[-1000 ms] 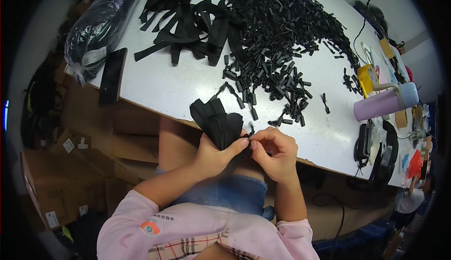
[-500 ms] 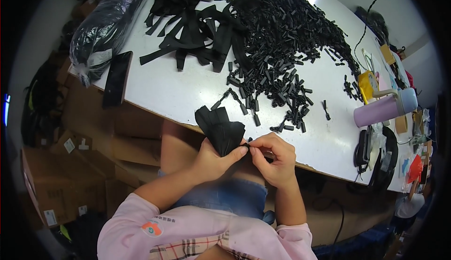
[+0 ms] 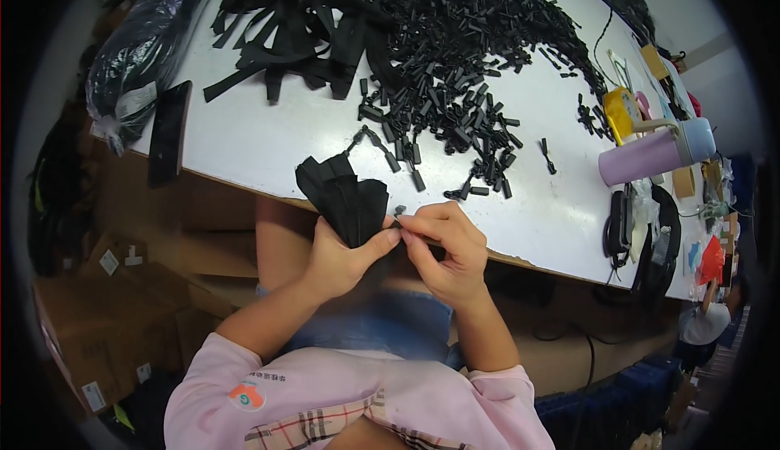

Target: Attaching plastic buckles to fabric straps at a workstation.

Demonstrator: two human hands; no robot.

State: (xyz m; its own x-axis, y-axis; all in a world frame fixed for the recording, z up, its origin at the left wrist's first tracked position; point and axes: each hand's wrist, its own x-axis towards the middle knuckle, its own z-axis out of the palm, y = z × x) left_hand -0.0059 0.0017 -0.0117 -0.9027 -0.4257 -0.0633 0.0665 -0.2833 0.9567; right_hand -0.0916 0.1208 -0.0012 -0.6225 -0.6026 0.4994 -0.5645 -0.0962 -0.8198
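Note:
My left hand (image 3: 337,259) is closed around a bundle of black fabric strips (image 3: 345,202), whose ends fan out above the thumb. Just right of it, the thumb and index finger of my right hand (image 3: 452,255) pinch together. Between the fingertips of both hands is a small dark piece (image 3: 400,209), its tip poking up; its kind is too small to make out. Both hands are held over my lap at the table's front edge, nearly touching. Beyond them lies a big pile of black zipper pulls (image 3: 455,84) on the white table (image 3: 268,145).
More black fabric strips (image 3: 280,52) lie at the back left, beside a phone-like black slab (image 3: 170,133) and a plastic-wrapped black bundle (image 3: 142,60). On the right are a lilac bottle (image 3: 642,156), a yellow tape dispenser (image 3: 621,113) and a black strap (image 3: 662,247). Cardboard boxes (image 3: 106,320) stand lower left.
The whole view has shifted, so table and hands appear farther left and higher. The hands keep the same grips; more of the small dark piece now shows above the fingertips.

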